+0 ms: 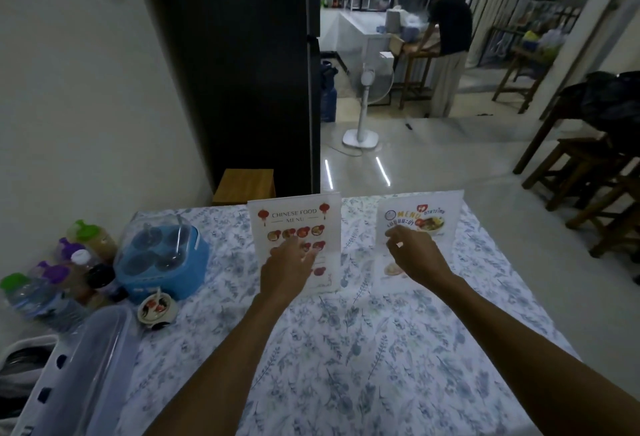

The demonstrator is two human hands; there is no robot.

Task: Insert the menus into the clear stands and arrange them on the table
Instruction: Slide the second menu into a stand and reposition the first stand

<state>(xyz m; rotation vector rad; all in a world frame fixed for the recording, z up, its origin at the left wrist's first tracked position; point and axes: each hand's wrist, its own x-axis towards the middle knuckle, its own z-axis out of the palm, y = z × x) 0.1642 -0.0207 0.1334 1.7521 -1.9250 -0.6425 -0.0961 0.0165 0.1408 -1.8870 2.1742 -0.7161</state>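
Two clear stands with menus in them stand upright side by side near the far edge of the table [346,349], which has a floral cloth. The left stand holds the Chinese food menu [294,217]; the right stand holds a colourful menu [420,214]. My left hand [287,269] reaches to the front of the left stand, fingers spread, fingertips at or close to its face. In front of the right stand is my right hand [415,255], fingers loosely apart and holding nothing. Whether either hand touches its stand is unclear.
A blue condiment caddy with a clear lid [162,259] and several bottles [69,262] stand at the left, with a small bowl [156,307] and a white basket [59,373] nearer me. Beyond the table are a fan [367,89], wooden stools [588,172] and a person [446,48].
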